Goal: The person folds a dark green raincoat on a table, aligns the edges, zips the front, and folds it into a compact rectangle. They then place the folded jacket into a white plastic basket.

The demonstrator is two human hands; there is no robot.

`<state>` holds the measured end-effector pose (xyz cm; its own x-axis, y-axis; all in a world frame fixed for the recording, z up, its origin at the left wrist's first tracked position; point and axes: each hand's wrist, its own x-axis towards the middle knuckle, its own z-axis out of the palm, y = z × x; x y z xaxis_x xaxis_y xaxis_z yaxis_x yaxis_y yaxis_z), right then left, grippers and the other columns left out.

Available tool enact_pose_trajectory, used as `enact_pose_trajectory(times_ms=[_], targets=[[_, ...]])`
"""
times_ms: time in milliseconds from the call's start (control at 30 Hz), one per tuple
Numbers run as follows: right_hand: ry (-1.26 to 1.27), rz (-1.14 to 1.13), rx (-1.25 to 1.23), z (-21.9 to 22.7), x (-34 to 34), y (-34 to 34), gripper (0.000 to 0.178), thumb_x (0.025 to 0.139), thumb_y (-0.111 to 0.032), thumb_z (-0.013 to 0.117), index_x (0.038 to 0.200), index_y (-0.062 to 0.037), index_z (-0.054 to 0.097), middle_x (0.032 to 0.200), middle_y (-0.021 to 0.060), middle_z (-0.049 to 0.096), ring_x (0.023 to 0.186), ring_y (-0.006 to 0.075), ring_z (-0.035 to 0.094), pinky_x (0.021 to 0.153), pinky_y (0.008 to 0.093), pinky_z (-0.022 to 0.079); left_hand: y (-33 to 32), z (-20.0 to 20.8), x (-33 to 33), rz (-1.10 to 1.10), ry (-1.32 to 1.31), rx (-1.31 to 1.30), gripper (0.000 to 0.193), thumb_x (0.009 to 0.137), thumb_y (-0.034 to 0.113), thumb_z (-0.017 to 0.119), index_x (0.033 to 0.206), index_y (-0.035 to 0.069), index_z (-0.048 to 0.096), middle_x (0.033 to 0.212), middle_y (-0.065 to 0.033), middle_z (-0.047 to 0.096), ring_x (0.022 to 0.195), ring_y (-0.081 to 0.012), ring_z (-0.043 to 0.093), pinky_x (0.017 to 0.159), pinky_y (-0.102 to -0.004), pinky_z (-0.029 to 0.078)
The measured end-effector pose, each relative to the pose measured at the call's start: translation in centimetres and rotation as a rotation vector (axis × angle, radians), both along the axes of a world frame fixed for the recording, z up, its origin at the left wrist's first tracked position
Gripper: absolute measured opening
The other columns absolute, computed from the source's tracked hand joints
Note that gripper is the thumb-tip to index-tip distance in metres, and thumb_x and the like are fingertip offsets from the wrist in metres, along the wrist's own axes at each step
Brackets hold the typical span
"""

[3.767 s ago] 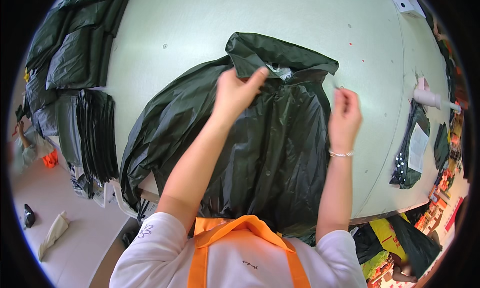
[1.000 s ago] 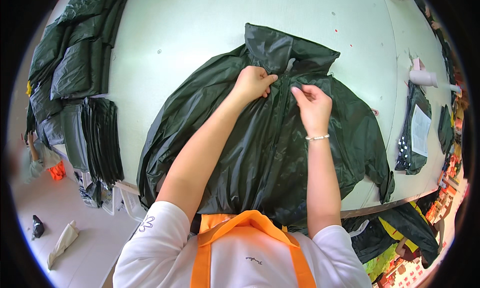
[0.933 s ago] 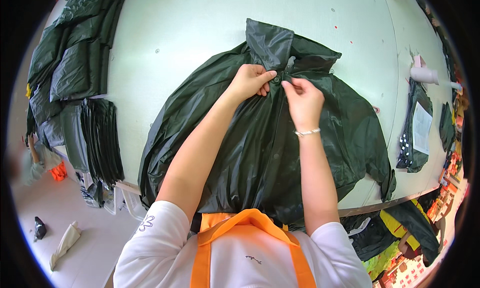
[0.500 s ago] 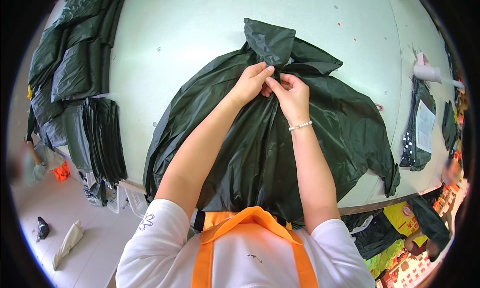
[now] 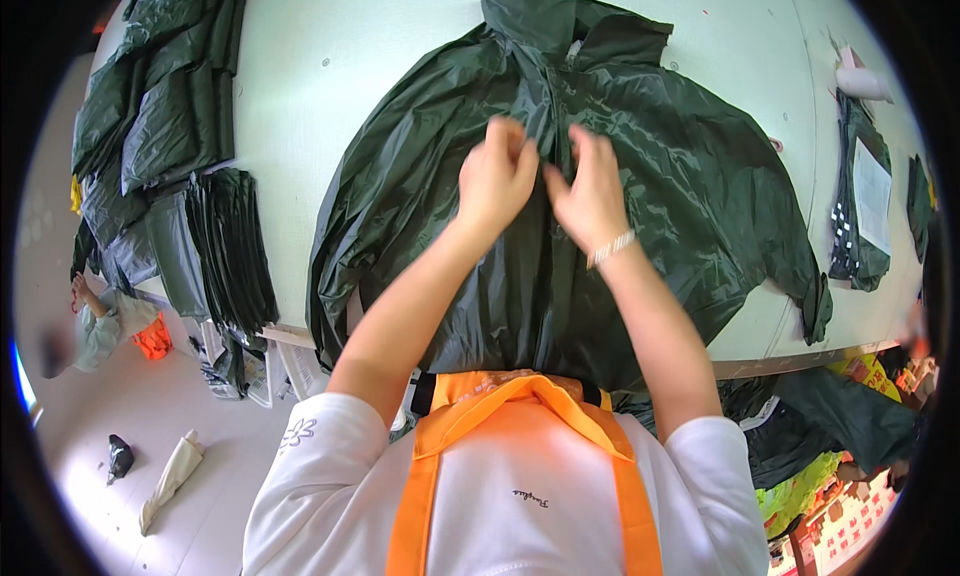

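A dark green, shiny raincoat [image 5: 680,186] lies front up on the table, collar [image 5: 527,21] at the far end and lower edge against my body. Its front strip runs down the middle between my hands. My left hand [image 5: 497,176] is over the left side of that strip, thumb and fingers apart, fingertips smeared by motion. Opposite it, my right hand [image 5: 588,191], with a light bracelet at the wrist, is open too, thumb apart from the fingers. Nothing shows in either hand. Whether the fingertips touch the fabric, I cannot tell.
Stacked folded dark green garments [image 5: 170,126] line the pale table [image 5: 290,126] on the left. At right lie a dark bundle [image 5: 860,196] with a white sheet and a white cylinder [image 5: 863,83]. More garments [image 5: 800,426] hang below the right edge. Another person's hand [image 5: 85,294] shows far left.
My hands have come away from the pinch near the collar, parted, and moved down the front. The raincoat sits higher in view, with its front and right collar side spread flatter.
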<state>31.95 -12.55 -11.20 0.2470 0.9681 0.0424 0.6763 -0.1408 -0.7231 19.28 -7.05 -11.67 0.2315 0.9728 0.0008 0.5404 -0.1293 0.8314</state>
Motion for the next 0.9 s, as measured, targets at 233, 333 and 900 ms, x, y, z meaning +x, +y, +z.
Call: enact_pose_trajectory(times_ms=[233,333,900], targets=[[-0.199,-0.101,-0.053,1.6,-2.6,-10.3,0.042,0.067,0.002,0.055,0.109,-0.0034,0.052,0.099,0.0124,0.054,0.096,0.0332,0.05,0.083,0.042,0.04,-6.8,1.2,-1.3,-0.257,0.522,-0.23,0.04,0.078,0.042,0.065,0.066,0.003,0.065,0.06,-0.0124,0.062,0.059,-0.0307,0.062,0.057,-0.039,0.05],[0.112,-0.222,-0.055,0.9,-2.1,-10.4,0.027,0.072,-0.002,0.058,0.099,-0.0019,0.059,0.078,0.0122,0.058,0.07,0.0291,0.058,0.066,0.0389,0.048,-6.0,-0.4,-0.8,-0.353,0.59,-0.182,0.039,0.08,0.039,0.063,0.072,0.0,0.065,0.071,-0.0199,0.063,0.071,-0.0326,0.064,0.061,-0.041,0.051],[0.555,-0.368,0.062,0.5,-4.0,-10.7,0.016,0.074,0.002,0.063,0.09,0.0051,0.064,0.077,0.0038,0.061,0.06,0.0064,0.053,0.058,0.0213,0.045,-6.1,2.4,-2.5,-0.359,-0.243,-0.772,0.037,0.096,0.029,0.048,0.071,0.002,0.055,0.059,-0.0034,0.055,0.049,-0.0114,0.055,0.047,-0.0225,0.043]])
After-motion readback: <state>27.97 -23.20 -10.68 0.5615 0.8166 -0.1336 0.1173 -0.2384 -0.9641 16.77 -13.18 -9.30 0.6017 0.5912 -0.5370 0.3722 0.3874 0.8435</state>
